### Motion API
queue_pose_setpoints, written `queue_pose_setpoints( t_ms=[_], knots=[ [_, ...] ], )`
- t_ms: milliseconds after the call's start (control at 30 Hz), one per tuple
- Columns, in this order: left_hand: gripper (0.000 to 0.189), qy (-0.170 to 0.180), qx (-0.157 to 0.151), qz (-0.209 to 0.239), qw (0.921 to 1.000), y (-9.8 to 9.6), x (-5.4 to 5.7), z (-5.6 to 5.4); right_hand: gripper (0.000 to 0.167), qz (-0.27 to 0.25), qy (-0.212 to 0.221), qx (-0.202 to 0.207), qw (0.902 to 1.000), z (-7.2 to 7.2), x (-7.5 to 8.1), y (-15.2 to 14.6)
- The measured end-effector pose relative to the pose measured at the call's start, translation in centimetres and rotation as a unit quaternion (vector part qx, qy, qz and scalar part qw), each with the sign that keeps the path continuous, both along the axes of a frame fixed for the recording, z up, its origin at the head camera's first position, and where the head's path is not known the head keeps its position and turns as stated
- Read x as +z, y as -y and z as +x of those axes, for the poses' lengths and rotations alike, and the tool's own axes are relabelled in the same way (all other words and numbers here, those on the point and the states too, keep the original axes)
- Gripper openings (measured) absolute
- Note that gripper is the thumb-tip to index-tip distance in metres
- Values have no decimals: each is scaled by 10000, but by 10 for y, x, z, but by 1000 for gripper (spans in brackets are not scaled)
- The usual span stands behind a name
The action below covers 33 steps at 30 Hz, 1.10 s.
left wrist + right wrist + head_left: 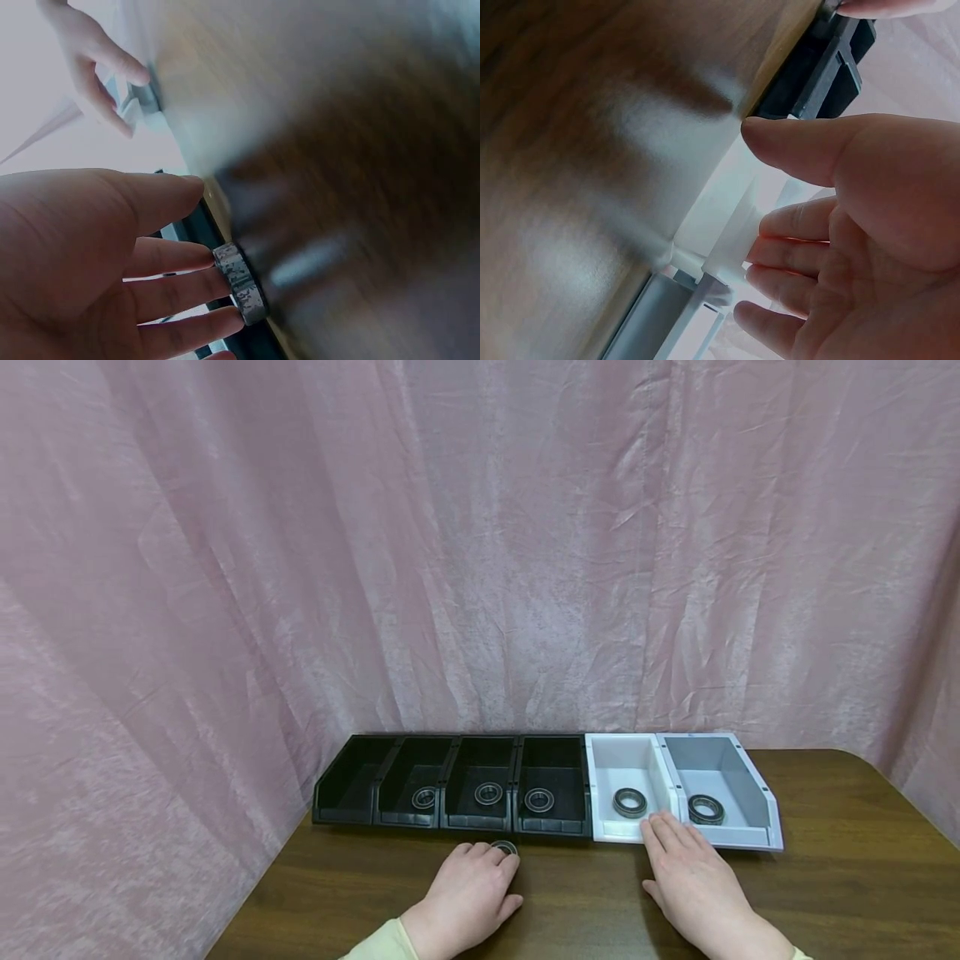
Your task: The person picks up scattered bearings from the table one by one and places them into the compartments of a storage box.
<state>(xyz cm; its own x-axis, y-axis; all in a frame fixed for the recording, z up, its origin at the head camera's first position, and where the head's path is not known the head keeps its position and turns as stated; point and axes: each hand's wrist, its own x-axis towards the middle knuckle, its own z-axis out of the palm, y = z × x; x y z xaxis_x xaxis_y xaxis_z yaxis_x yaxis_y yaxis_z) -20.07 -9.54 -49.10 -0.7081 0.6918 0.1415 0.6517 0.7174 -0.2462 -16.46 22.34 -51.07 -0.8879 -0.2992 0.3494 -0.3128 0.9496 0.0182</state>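
Note:
In the head view my left hand (471,893) is low over the wooden table, just in front of the black bins. Its fingertips touch a ring-shaped ball bearing (506,846), partly hidden by the fingers. From the left wrist, the same bearing (240,281) shows its metal side against the fingertips, and the thumb stays apart from it. My right hand (693,881), fingers extended and holding nothing, reaches to the front of the white bin (611,833) and the grey bin (750,838). One bearing (629,802) lies in the white bin, another (706,809) in the grey one.
Several black bins (480,821) stand in a row left of the white bin. Three of them hold a bearing each: one bearing (423,797) at left, another (488,793) beside it, a third (539,800) at right. A pink curtain (480,568) hangs behind the table (585,910).

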Motion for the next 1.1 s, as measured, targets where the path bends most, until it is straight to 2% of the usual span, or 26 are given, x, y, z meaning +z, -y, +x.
queue_pose_setpoints(
  t_ms=[167,267,467,767,1100],
  knots=[
    [37,176,-128,38,9998,-3,-1,2,75,51,54,-21,10000,0,-1,-2],
    [38,113,-193,91,9997,-3,-1,1,75,62,75,-26,9999,-1,-2,-2],
    [44,56,-102,235,9997,0,-3,-4,74,33,119,-4,9999,-1,-1,-2],
    [51,60,-50,220,9997,3,-9,-11,75,11,129,-34,9999,-1,-1,-1],
    [51,112,72,186,9997,5,-8,-15,75,12,168,-40,9998,-1,-1,0]
  ],
)
